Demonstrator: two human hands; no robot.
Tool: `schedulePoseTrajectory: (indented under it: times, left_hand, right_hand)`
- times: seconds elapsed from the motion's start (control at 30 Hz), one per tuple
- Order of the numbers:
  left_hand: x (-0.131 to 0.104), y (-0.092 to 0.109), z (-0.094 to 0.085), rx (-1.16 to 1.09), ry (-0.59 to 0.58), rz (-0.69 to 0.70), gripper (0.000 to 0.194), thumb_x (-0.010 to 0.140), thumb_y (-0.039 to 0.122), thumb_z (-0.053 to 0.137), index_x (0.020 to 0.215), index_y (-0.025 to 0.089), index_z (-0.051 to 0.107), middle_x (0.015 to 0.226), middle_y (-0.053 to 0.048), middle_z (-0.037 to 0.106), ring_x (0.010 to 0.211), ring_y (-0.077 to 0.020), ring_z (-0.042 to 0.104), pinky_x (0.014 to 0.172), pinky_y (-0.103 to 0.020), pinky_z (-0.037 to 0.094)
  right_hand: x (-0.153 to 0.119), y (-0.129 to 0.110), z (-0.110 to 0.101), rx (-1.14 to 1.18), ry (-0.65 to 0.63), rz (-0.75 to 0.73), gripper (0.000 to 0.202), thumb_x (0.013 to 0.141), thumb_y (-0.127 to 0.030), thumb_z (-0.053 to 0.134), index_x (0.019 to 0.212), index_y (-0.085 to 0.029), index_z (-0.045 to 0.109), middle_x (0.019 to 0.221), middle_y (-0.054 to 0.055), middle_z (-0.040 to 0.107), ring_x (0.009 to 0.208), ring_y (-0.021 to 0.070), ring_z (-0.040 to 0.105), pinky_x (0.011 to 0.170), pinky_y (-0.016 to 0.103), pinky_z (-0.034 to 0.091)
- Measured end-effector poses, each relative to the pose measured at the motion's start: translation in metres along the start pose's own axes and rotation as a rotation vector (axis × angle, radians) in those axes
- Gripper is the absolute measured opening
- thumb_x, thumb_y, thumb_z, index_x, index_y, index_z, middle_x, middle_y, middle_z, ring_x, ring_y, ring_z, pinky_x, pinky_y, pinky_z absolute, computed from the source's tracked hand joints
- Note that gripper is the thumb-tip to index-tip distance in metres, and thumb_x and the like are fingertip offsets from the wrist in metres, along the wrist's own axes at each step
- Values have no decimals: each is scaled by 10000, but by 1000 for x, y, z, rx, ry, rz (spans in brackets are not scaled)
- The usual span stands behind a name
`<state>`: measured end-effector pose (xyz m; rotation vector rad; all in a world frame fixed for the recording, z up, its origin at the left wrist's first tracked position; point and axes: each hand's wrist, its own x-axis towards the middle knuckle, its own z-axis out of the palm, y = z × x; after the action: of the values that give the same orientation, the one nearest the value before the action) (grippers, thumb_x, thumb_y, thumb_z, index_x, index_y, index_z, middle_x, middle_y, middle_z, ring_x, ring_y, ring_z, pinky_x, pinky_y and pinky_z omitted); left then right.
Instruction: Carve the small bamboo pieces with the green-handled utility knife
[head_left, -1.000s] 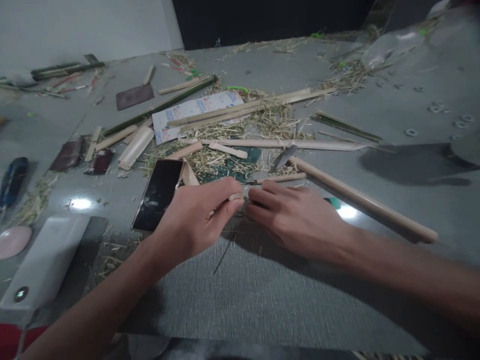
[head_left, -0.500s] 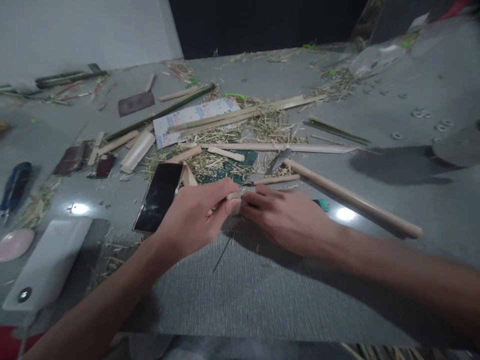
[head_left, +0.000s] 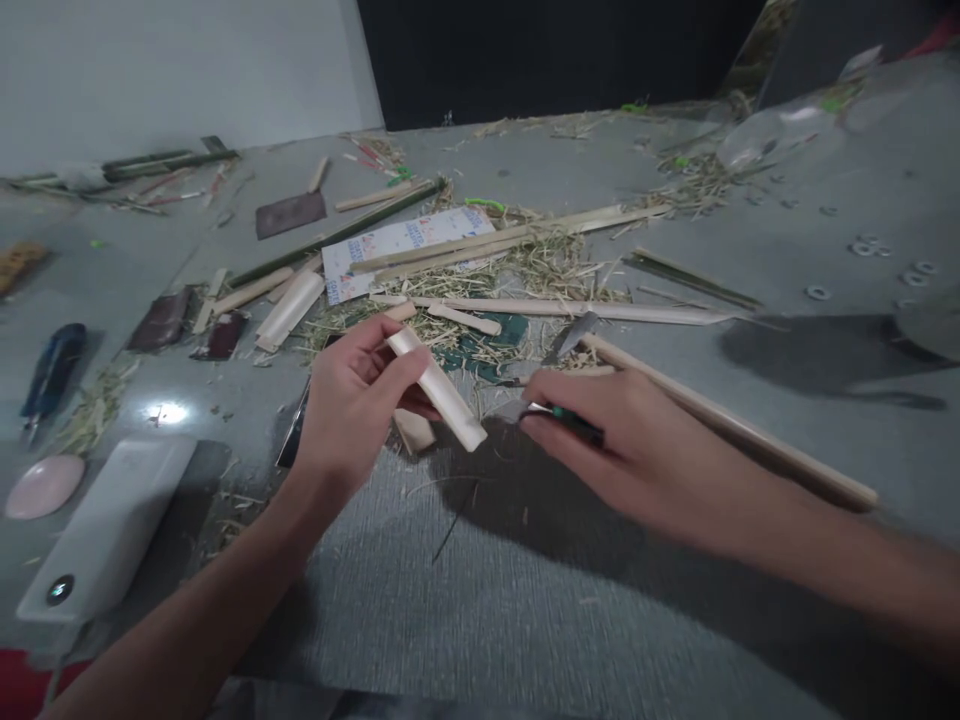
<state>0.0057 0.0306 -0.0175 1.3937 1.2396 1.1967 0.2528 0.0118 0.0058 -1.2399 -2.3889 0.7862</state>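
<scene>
A pale half-round piece of bamboo (head_left: 442, 392) slants down to the right between the thumb and fingers of my left hand (head_left: 349, 400). Closed round the dark handle of a utility knife (head_left: 566, 422) is my right hand (head_left: 637, 440); the blade points left, near the lower end of the bamboo piece but apart from it. Under my left hand lies another pale piece of wood (head_left: 414, 430). A phone (head_left: 294, 430) is mostly hidden behind that hand. Beyond both hands, shavings (head_left: 555, 262) cover part of a green mat (head_left: 480, 350).
A long wooden rod (head_left: 735, 430) lies behind my right forearm. On the left are a white power bank (head_left: 109, 530), a pink oval object (head_left: 45, 486) and a blue-handled tool (head_left: 54, 372). Metal washers (head_left: 817, 293) and a printed card (head_left: 409, 238) lie farther back.
My hands have moved apart. The bamboo piece now shows plainly in my left hand, and the knife shows in my right hand. The view has shifted slightly.
</scene>
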Motion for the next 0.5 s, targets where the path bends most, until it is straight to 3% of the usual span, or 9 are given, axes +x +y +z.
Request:
schedulePoseTrajectory:
  times: [0.17, 0.3, 0.5]
  left_hand:
    - [-8, 7, 8, -209, 12, -126, 132, 910, 233, 746, 888, 205, 619, 683, 54, 641, 540, -106, 659, 484, -182, 607]
    - [-13, 9, 12, -266, -55, -156, 147, 912, 256, 779, 891, 201, 644, 713, 41, 663, 593, -114, 673, 522, -191, 615]
    - [-13, 7, 12, -214, -142, -131, 150, 856, 176, 836, 832, 171, 689, 754, 34, 679, 665, -68, 625, 614, -135, 546]
  right_hand:
    - [5, -10, 1, 474, -4, 242, 179, 958, -329, 650, 816, -243, 583, 758, -38, 574, 707, 147, 534, 634, 291, 390]
    - [5, -8, 13, 580, -46, 330, 175, 906, -344, 695, 776, -234, 653, 686, -46, 537, 642, 134, 478, 591, 292, 341]
    - [4, -6, 18, 651, -83, 302, 145, 891, -297, 635, 765, -230, 659, 659, -48, 497, 603, 125, 422, 559, 282, 313]
